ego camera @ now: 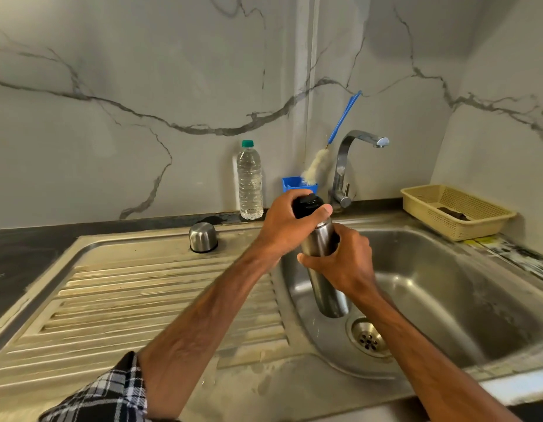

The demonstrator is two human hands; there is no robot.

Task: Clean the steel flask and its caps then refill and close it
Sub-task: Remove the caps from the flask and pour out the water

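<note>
Gripping low: the right hand wraps its fingers and thumb around the body of the tall brushed-steel flask.
Gripping high: the left hand curls over the black plastic inner cap at the flask's mouth, with the thumb pressed on its side.
Sleeve: a black-and-white checked cuff sits on the left forearm, nearest the camera.
Drainboard: a ribbed, stained steel surface lies under the left arm.
Flask position: it stands nearly upright inside the steel sink basin, its base near the round drain; I cannot tell if it touches the floor.
Outer cap: a domed steel cup cap stands mouth-down on the sink's back ledge, well apart from the flask.
Back row: a clear plastic water bottle with a green lid, a blue holder with a blue-handled bottle brush, and a chrome tap.
Far right: a beige plastic basket.
</note>
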